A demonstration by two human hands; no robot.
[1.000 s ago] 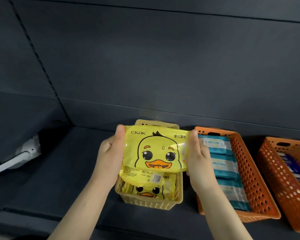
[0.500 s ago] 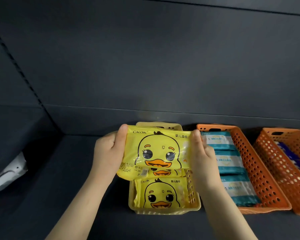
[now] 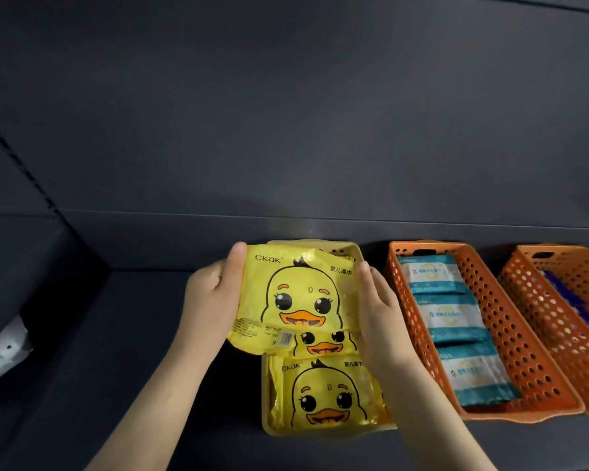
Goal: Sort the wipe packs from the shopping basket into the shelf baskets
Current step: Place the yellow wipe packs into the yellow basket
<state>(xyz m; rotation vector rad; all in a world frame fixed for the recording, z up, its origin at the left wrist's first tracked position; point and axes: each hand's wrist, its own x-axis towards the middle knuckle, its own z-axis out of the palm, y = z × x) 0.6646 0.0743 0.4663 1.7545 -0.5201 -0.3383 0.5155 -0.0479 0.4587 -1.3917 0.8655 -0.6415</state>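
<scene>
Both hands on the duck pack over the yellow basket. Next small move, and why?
Probably lower the duck pack into the rear of the yellow basket, then release. The left hand and right hand grip its ends above the basket, and matching packs already lie in front.

We note dim, cool light overall, with a faint brighter patch low on the shelf back wall [image 3: 306, 229]. Soft sheen on the yellow pack [image 3: 296, 294]. Deep shadow at 9 o'clock. Wide-angle bending at the edges; slight softness throughout.
</scene>
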